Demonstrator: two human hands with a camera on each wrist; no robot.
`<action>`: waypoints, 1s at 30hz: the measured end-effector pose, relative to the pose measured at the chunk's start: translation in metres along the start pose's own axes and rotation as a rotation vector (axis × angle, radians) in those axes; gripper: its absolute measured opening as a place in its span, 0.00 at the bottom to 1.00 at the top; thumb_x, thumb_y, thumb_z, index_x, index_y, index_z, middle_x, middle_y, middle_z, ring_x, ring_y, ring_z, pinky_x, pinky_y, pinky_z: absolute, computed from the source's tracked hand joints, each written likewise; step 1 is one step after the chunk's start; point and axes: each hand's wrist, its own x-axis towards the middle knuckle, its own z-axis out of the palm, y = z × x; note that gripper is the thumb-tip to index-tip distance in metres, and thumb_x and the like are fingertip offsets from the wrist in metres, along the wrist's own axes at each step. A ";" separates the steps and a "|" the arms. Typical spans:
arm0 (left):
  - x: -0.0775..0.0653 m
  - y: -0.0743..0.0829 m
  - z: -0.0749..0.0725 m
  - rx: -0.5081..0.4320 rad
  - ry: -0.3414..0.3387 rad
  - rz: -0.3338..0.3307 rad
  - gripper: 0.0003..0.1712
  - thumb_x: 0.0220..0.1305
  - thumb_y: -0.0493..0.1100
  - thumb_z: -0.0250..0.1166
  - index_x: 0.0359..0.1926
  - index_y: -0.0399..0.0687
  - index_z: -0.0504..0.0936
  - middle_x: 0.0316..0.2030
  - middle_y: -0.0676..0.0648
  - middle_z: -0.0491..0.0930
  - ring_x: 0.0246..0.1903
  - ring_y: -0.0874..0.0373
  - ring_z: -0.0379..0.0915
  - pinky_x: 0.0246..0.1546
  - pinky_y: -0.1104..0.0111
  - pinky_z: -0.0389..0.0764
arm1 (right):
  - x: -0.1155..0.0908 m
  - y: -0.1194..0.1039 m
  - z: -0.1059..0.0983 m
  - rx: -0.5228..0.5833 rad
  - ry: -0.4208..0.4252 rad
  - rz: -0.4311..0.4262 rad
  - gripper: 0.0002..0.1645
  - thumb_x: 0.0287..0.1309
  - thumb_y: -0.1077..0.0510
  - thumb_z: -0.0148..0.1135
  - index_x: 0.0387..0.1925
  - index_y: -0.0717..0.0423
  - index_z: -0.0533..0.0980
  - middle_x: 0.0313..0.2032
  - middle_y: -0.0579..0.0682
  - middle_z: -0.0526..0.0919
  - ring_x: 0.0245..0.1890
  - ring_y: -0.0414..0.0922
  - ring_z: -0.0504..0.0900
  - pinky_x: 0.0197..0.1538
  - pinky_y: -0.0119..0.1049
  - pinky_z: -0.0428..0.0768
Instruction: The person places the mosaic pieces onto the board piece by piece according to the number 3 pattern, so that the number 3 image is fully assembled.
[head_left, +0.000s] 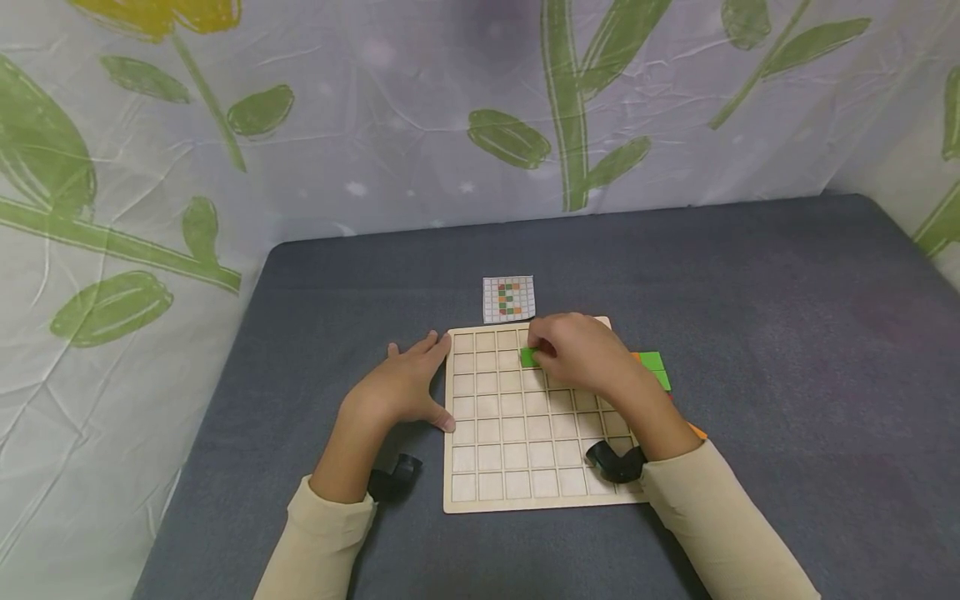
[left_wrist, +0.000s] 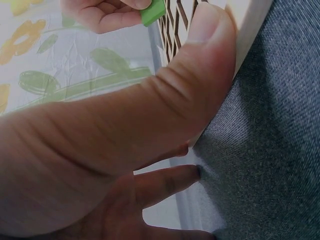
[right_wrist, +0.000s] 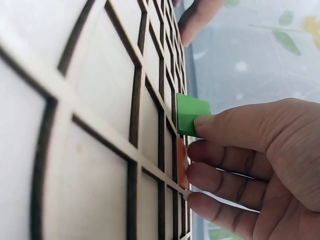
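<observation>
A square wooden grid board (head_left: pixel 487 406) lies on the table. Pinched between the thumb and fingers of my right hand (head_left: pixel 588 354) is a green square tile (right_wrist: pixel 189 112), tilted over the cells of the board's upper part. Beneath those fingers, an orange-red tile (right_wrist: pixel 181 162) shows at the grid in the right wrist view; in the head view the hand hides it. My left hand (head_left: pixel 397 385) rests at the board's left edge with fingers spread, its thumb (left_wrist: pixel 212 30) touching the rim.
Just behind the board lies a small printed card (head_left: pixel 510 312) with a coloured grid pattern. Several green tiles (head_left: pixel 651 361) and an orange one (head_left: pixel 697 431) lie by the board's right side, partly behind my right arm. Each wrist carries a black camera mount (head_left: pixel 617 463).
</observation>
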 end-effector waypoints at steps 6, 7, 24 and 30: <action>0.000 0.000 0.001 -0.002 -0.001 -0.004 0.69 0.43 0.51 0.84 0.80 0.46 0.50 0.78 0.38 0.46 0.70 0.21 0.37 0.65 0.35 0.55 | -0.001 0.002 0.002 -0.015 -0.017 0.015 0.09 0.55 0.69 0.62 0.31 0.53 0.82 0.25 0.42 0.76 0.25 0.41 0.71 0.28 0.37 0.71; 0.000 0.000 0.001 -0.002 -0.002 -0.004 0.69 0.43 0.51 0.84 0.80 0.46 0.50 0.78 0.38 0.46 0.70 0.21 0.37 0.65 0.35 0.55 | -0.001 0.002 0.002 -0.016 -0.022 0.016 0.09 0.55 0.69 0.62 0.31 0.53 0.82 0.25 0.42 0.76 0.25 0.41 0.71 0.29 0.37 0.71; 0.001 0.000 0.001 0.001 -0.003 -0.003 0.69 0.44 0.51 0.84 0.80 0.46 0.50 0.78 0.38 0.46 0.70 0.21 0.37 0.65 0.34 0.55 | 0.001 0.001 0.002 -0.064 -0.060 -0.041 0.21 0.56 0.69 0.61 0.15 0.48 0.68 0.18 0.41 0.65 0.21 0.40 0.62 0.27 0.35 0.62; 0.000 0.000 0.000 -0.003 -0.004 -0.017 0.69 0.44 0.51 0.84 0.80 0.47 0.50 0.78 0.39 0.45 0.70 0.20 0.36 0.63 0.34 0.56 | 0.001 0.000 0.002 -0.070 -0.062 -0.056 0.24 0.56 0.70 0.59 0.13 0.47 0.64 0.17 0.40 0.61 0.21 0.40 0.59 0.27 0.34 0.59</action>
